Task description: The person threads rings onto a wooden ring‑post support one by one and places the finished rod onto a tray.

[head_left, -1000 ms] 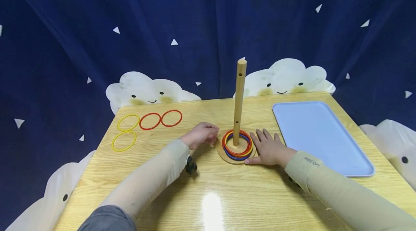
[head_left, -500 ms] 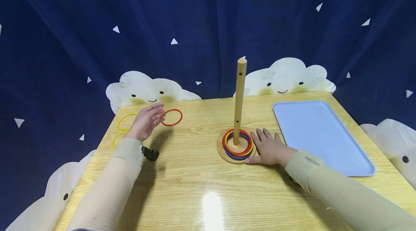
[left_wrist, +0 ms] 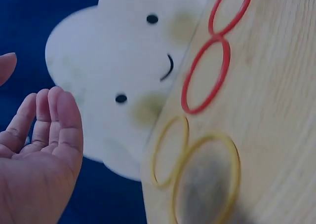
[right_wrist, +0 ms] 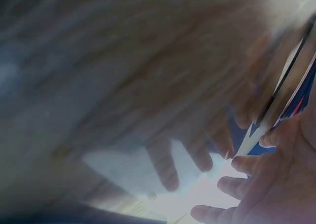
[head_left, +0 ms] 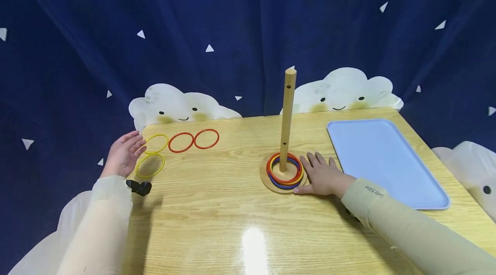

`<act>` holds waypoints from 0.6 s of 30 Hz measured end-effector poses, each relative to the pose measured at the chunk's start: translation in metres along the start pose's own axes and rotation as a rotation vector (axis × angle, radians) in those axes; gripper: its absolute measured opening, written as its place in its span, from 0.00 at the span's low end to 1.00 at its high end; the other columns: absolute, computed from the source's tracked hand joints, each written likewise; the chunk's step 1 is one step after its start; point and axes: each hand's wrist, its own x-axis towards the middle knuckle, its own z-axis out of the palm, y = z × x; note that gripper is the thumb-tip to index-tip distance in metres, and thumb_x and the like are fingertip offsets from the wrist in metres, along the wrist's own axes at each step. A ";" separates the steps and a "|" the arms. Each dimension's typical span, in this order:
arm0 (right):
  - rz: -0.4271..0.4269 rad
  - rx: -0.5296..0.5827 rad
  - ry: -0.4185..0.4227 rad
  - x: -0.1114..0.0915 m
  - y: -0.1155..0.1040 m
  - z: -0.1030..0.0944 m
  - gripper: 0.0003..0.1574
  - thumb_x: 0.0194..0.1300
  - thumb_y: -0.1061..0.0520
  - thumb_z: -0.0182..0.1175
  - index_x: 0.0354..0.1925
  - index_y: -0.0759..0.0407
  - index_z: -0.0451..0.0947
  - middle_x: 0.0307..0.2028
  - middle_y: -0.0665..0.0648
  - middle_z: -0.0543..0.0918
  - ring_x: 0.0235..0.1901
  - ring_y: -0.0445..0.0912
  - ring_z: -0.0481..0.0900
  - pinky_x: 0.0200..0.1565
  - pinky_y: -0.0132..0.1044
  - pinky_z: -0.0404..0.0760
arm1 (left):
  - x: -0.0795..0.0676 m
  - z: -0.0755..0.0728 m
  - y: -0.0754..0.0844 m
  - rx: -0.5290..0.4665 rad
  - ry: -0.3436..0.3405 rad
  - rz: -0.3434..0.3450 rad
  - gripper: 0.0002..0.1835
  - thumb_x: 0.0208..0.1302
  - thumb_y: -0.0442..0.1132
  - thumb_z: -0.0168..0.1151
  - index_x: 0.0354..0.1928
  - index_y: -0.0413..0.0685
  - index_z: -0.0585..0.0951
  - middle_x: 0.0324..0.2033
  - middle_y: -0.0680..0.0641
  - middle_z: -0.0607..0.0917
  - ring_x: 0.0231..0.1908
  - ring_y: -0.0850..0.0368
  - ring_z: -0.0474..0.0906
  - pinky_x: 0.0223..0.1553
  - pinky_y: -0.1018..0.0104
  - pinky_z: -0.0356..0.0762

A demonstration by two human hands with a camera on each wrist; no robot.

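Note:
Above the table's left edge is my left hand [head_left: 125, 154], holding nothing, its fingers loosely bent. Beside it on the table lie two yellow rings [head_left: 150, 166], the farther one partly behind the fingertips in the head view. Two red rings [head_left: 181, 142] lie to their right, side by side. My right hand [head_left: 323, 177] rests with spread fingers at the right side of the round wooden base [head_left: 267, 180]. From that base rises an upright wooden post [head_left: 287, 120]. Several stacked rings [head_left: 286, 185], red, yellow and blue, lie around the post's foot.
A light blue tray [head_left: 387, 163] lies at the right of the wooden table [head_left: 209, 210]. Behind the table hangs a dark blue curtain [head_left: 193, 29] with white triangles. White cloud cut-outs [head_left: 174, 103] stand along the table's edges.
My left hand has moved from beside the post, across the red rings, to the far left of the yellow rings. The right hand and the stacked rings have stayed in place.

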 end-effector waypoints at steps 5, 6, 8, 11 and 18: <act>-0.001 0.009 0.013 0.003 0.007 0.008 0.82 0.54 0.08 0.48 0.80 0.68 0.50 0.76 0.77 0.53 0.74 0.74 0.48 0.66 0.80 0.51 | 0.003 -0.020 -0.011 0.055 0.142 -0.078 0.12 0.75 0.40 0.64 0.53 0.55 0.72 0.47 0.56 0.75 0.48 0.61 0.72 0.47 0.72 0.77; 0.000 0.012 0.015 0.003 0.008 0.010 0.82 0.54 0.08 0.49 0.80 0.67 0.50 0.76 0.76 0.52 0.75 0.74 0.48 0.66 0.79 0.51 | 0.004 -0.023 -0.014 0.101 0.167 -0.091 0.13 0.74 0.42 0.64 0.54 0.56 0.72 0.49 0.57 0.73 0.50 0.61 0.70 0.50 0.70 0.76; -0.002 0.016 0.022 0.004 0.009 0.010 0.82 0.53 0.08 0.49 0.80 0.67 0.50 0.76 0.76 0.52 0.75 0.74 0.48 0.66 0.80 0.51 | 0.006 -0.031 -0.021 0.195 0.200 -0.113 0.13 0.75 0.45 0.63 0.53 0.59 0.71 0.51 0.58 0.70 0.52 0.62 0.66 0.57 0.67 0.72; -0.005 0.024 0.017 0.001 0.006 0.007 0.81 0.54 0.09 0.49 0.80 0.68 0.50 0.76 0.77 0.53 0.74 0.75 0.49 0.65 0.80 0.51 | 0.008 -0.041 -0.032 0.309 0.247 -0.131 0.18 0.75 0.48 0.62 0.60 0.58 0.70 0.53 0.60 0.67 0.55 0.62 0.63 0.64 0.62 0.67; 0.010 0.054 -0.003 -0.002 0.000 -0.002 0.76 0.59 0.14 0.56 0.80 0.68 0.51 0.76 0.77 0.53 0.75 0.74 0.48 0.66 0.80 0.52 | 0.009 -0.055 -0.054 0.315 0.371 -0.167 0.18 0.74 0.48 0.61 0.60 0.58 0.70 0.51 0.58 0.68 0.51 0.62 0.65 0.48 0.73 0.75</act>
